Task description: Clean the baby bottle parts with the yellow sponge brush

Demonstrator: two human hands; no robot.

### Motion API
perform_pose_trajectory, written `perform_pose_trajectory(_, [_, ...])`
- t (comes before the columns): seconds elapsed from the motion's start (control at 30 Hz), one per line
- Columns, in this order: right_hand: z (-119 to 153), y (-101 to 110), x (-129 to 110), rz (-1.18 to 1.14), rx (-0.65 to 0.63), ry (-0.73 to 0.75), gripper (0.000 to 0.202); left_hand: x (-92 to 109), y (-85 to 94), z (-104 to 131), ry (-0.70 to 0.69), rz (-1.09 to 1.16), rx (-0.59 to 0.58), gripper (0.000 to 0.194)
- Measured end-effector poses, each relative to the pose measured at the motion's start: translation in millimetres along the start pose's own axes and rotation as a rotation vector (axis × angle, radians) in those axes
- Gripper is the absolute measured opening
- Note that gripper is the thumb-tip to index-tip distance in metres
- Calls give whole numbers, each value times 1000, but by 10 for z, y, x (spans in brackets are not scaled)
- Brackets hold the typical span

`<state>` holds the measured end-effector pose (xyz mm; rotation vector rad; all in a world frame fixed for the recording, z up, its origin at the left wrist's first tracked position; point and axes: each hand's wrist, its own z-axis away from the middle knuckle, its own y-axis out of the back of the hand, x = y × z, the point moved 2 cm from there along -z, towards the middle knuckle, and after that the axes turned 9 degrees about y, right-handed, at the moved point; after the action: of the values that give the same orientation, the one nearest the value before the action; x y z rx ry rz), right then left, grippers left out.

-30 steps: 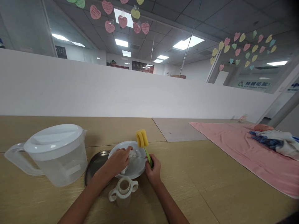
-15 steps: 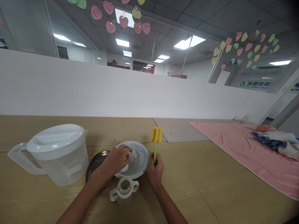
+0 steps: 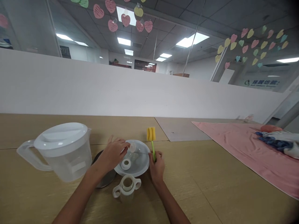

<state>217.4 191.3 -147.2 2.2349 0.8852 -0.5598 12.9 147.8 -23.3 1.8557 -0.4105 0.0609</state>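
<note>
My left hand reaches over the left side of a white bowl, its thumb and fingertips closed at a small translucent piece. A white ring-shaped part lies in the bowl near its left rim. My right hand, beside the bowl's right rim, is wrapped round the green handle of a brush with a yellow sponge head pointing up. In front of the bowl stands an open bottle with two handles. A dark metal dish is partly hidden under my left forearm.
A large translucent pitcher with a white lid stands at the left. On the right lies a pink cloth with bundled fabric on it. A low white wall runs behind the table.
My left hand has shifted slightly left, and the translucent piece now shows at its fingertips. The white ring part is more exposed. The sponge head has tilted left, with my right hand still round the handle.
</note>
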Motion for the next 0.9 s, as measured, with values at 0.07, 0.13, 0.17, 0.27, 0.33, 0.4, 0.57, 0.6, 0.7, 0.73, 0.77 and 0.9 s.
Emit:
perform_pose_trajectory(0.07, [-10, 49, -39, 16, 32, 55, 34, -31, -34, -17, 13, -7, -3, 27])
perform_pose_trajectory(0.13, [-7, 92, -75, 19, 68, 142, 33, -45, -59, -32, 32, -6, -9, 27])
perform_pose_trajectory(0.17, [1, 102, -92, 21, 70, 204, 32, -45, -65, -37, 38, 1, -15, 27])
perform_pose_trajectory(0.27, [46, 93, -128, 40, 51, 443, 24, -25, -50, -44, 30, 48, -36, 25])
perform_pose_trajectory(0.33, [69, 84, -134, 61, 66, 533, 19, -12, -16, -45, 23, 82, -21, 25])
perform_pose_trajectory(0.4, [70, 93, -129, 64, 106, 521, 19, -7, 31, -45, 27, 132, 23, 27])
perform_pose_trajectory(0.57, [59, 147, -173, 20, 126, 571, 17, 5, 176, -25, 43, 450, 114, 29])
perform_pose_trajectory(0.6, [63, 152, -187, 18, 112, 599, 16, 9, 205, -17, 43, 535, 127, 30])
perform_pose_trajectory(0.7, [86, 146, -227, 48, 41, 692, 13, -9, 266, 10, 111, 704, 173, 34])
perform_pose_trajectory(0.73, [96, 142, -238, 58, 17, 720, 13, -25, 274, 16, 147, 723, 186, 35])
perform_pose_trajectory(0.77, [105, 138, -248, 64, 4, 739, 13, -41, 278, 19, 170, 729, 193, 36])
perform_pose_trajectory(0.9, [124, 142, -272, 47, 42, 741, 14, -65, 265, 12, 127, 737, 157, 34])
